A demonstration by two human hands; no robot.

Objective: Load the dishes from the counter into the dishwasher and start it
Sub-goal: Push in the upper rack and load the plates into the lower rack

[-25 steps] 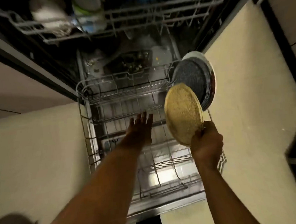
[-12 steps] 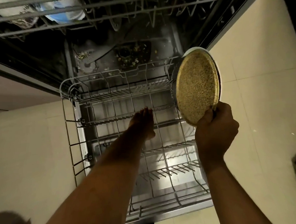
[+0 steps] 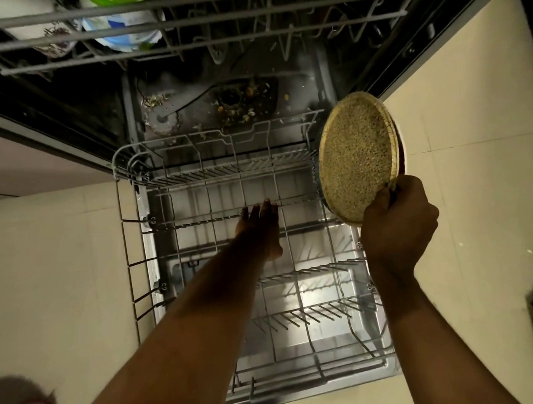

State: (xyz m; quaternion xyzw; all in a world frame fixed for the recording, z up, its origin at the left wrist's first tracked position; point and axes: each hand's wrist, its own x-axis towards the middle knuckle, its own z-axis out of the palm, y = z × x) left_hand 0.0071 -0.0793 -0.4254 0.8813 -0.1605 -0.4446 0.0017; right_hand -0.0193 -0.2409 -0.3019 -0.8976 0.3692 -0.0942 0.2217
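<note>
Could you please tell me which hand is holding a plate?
The right hand grips the speckled yellow plate by its lower edge; the left hand is open above the lower rack, holding nothing.

The lower rack (image 3: 299, 319) is left open from above across its bare tine rows, its far right corner is taken up by the speckled plate (image 3: 357, 160) on edge, and the tub behind is overhung by the upper rack (image 3: 218, 22).

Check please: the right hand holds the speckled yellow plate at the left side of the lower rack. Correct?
Not quite. In the head view, the right hand holds the speckled yellow plate at the right side of the lower rack, not the left.
</note>
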